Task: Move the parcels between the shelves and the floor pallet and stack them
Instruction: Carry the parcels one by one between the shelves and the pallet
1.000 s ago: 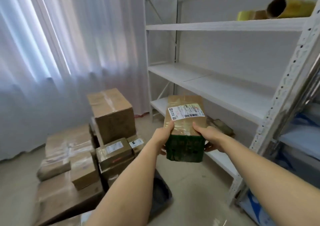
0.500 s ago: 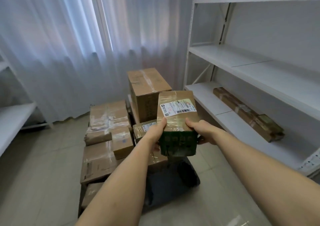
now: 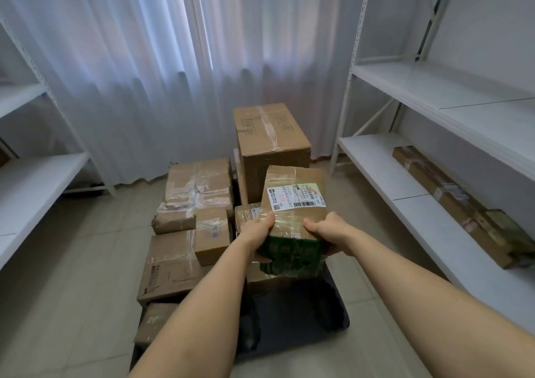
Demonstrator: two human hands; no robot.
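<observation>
I hold a taped brown parcel (image 3: 293, 204) out in front of me with both hands, above the near right part of the floor pallet (image 3: 327, 314). The parcel has a white shipping label with a barcode on its top face and a dark green printed end facing me. My left hand (image 3: 258, 234) grips its near left corner: the thumb lies pressed flat on the taped top and the other fingers curl under the green end. My right hand (image 3: 328, 234) grips the near right corner the same way, thumb on top, the rest wrapped round the side and underneath, where I cannot see them.

The pallet is dark and sits on the tiled floor at 12 o'clock, low in my view. At 12 o'clock beyond my parcel stands a tall carton (image 3: 270, 146), upright, taped down its middle. At 11 o'clock lies a flat wide parcel (image 3: 199, 186) wrapped in shiny tape, and just in front of it a small cube-like box (image 3: 212, 235) rests on a larger flat carton (image 3: 168, 264). Another small parcel (image 3: 155, 319) lies at the pallet's near left edge. A little labelled box (image 3: 249, 215) peeks out just left of my left thumb.

At 2 o'clock stands a white metal shelf unit (image 3: 405, 204); a long narrow parcel (image 3: 460, 206) lies on its lower board. At 9 o'clock is another white shelf (image 3: 31, 180). White curtains (image 3: 162, 59) hang across the far wall.
</observation>
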